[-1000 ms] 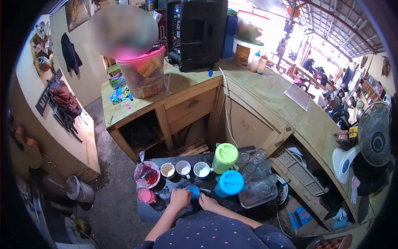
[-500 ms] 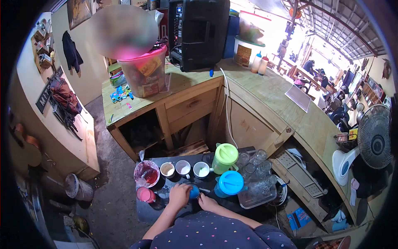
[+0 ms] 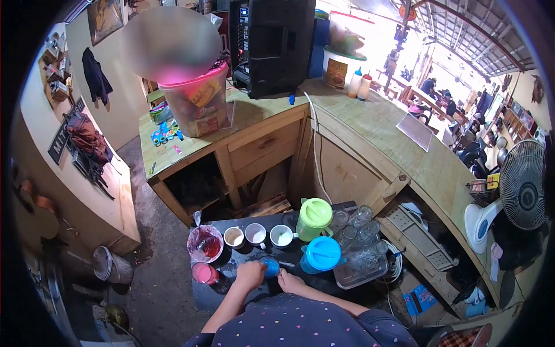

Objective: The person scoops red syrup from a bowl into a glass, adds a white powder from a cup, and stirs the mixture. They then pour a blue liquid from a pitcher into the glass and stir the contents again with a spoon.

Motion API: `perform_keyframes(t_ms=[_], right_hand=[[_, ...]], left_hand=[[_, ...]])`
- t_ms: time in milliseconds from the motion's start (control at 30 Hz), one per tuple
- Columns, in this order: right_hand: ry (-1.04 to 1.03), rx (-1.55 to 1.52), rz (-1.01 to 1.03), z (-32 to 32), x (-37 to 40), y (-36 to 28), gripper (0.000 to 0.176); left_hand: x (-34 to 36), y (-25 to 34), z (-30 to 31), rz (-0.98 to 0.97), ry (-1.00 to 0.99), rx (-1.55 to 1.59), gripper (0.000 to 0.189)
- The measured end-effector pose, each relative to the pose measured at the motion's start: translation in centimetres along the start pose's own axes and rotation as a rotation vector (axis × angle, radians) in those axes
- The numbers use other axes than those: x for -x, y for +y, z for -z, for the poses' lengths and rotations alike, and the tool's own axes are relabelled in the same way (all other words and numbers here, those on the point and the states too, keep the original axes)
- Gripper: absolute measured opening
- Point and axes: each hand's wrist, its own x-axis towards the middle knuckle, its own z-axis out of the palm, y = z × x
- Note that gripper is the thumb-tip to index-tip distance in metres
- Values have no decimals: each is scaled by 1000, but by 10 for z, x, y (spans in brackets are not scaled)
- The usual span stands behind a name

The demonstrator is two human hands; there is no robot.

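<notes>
A glass with blue contents [image 3: 270, 266] stands on the dark low table, between my two hands. My left hand [image 3: 250, 275] is closed at its left rim, fingers curled together; whatever they pinch is hidden. Close against the glass's right side is my right hand [image 3: 290, 282], fingers pressed together, their grip too small to make out. A spoon [image 3: 287, 264] lies just beyond my right fingers. Behind the glass stand a brown-filled cup [image 3: 234, 237], a white-filled mug [image 3: 255, 233] and a pale green-tinted mug [image 3: 281, 236]. Left of them are a red-stained bowl [image 3: 205, 243] and a pink-filled glass [image 3: 205, 273].
A green-lidded pitcher [image 3: 315, 217] and a blue-lidded pitcher [image 3: 321, 255] stand to the right, beside a tray [image 3: 361, 279] of several clear glasses. A wooden counter [image 3: 370, 124] wraps around the table, bearing a black speaker [image 3: 272, 49] and a fan [image 3: 522, 188].
My left hand has shifted slightly, so more of the blue contents shows in the glass. My right hand stays beside it. The camera view has moved a little.
</notes>
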Motion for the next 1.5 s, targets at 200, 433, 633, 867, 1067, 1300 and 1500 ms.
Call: perform_keyframes(t_ms=[200,433,633,867,1067,1300,1500], right_hand=[[-35,50,-18,-3,-4,3,32],[81,29,41,-7,1,4,29],[60,22,48,2,4,-3,29],[42,34,9,0,2,-1,30],[46,35,8,-2,2,0,31],[11,44,3,0,1,0,31],[45,52,4,3,5,-4,37]], left_hand=[[-10,1,8,-48,97,25,21],[-12,1,10,-33,-7,173,21],[-10,-3,-1,-23,27,70,21],[-14,3,8,-154,179,202,22],[-7,-2,2,-32,-133,49,21],[-8,6,8,-65,94,95,23],[-4,0,-2,-71,31,155,21]])
